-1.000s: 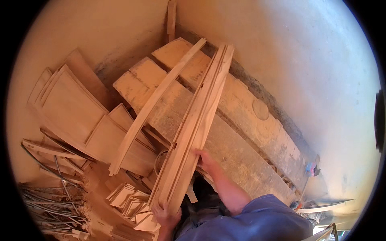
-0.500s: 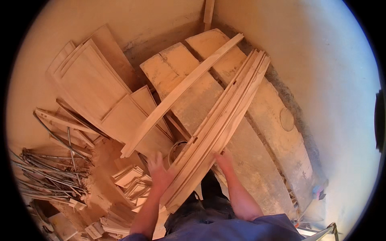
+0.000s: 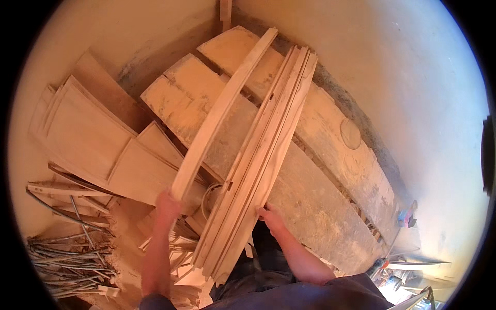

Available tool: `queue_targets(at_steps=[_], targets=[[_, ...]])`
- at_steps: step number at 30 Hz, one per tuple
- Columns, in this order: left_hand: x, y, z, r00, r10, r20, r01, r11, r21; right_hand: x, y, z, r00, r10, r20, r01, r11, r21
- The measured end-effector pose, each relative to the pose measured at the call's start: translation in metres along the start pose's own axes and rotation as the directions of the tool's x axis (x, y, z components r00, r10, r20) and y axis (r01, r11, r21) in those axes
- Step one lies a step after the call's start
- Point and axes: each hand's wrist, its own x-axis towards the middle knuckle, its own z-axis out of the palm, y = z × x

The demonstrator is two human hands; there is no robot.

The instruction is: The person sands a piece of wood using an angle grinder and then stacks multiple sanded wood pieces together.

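My left hand (image 3: 168,205) is closed around the near end of a single long wooden strip (image 3: 219,116), which slants away over the slabs. To the right of that strip lies a bundle of long grooved wooden strips (image 3: 253,170), side by side, with small slots cut in some. My right hand (image 3: 272,217) grips the right edge of the bundle near its close end, thumb on the edge; its other fingers are partly hidden. The bundle's near end reaches to just in front of my body.
Large dusty slabs (image 3: 315,191) lie beneath the strips, with gaps between them. Wooden panels (image 3: 88,129) lean at the left wall. Thin rods (image 3: 67,263) are heaped at the lower left, near small wood offcuts (image 3: 181,258). A round container (image 3: 209,199) stands beside the bundle.
My left hand has left the bundle's side and taken hold of the single strip's near end. My right hand stays at the bundle's edge. The view has shifted, moving the scene leftward.
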Motion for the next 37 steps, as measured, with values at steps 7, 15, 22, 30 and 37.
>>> queue_targets(at_steps=[7, 15, 22, 30, 37], targets=[[-0.099, 0.015, 0.050, 0.993, 0.114, -0.021, -0.115, 0.993, -0.016, -0.006, 0.003, 0.004, 0.998, 0.064, 0.031, -0.069, 0.973, 0.219], [-0.077, -0.050, 0.094, 0.904, 0.181, 0.387, 0.022, 0.885, -0.466, -0.017, 0.041, 0.001, 0.948, 0.276, 0.160, -0.319, 0.834, 0.450], [-0.060, -0.010, 0.111, 0.756, -0.159, 0.635, 0.594, 0.574, -0.564, -0.015, 0.045, 0.054, 0.979, 0.161, 0.125, -0.201, 0.655, 0.728], [-0.110, 0.001, 0.101, 0.735, -0.169, 0.657, 0.615, 0.573, -0.542, -0.031, 0.071, 0.051, 0.954, 0.042, 0.297, -0.277, 0.503, 0.819], [-0.281, -0.110, 0.151, 0.778, -0.065, 0.625, 0.527, 0.608, -0.594, -0.183, 0.161, -0.048, 0.824, 0.259, 0.504, -0.543, 0.616, 0.571]])
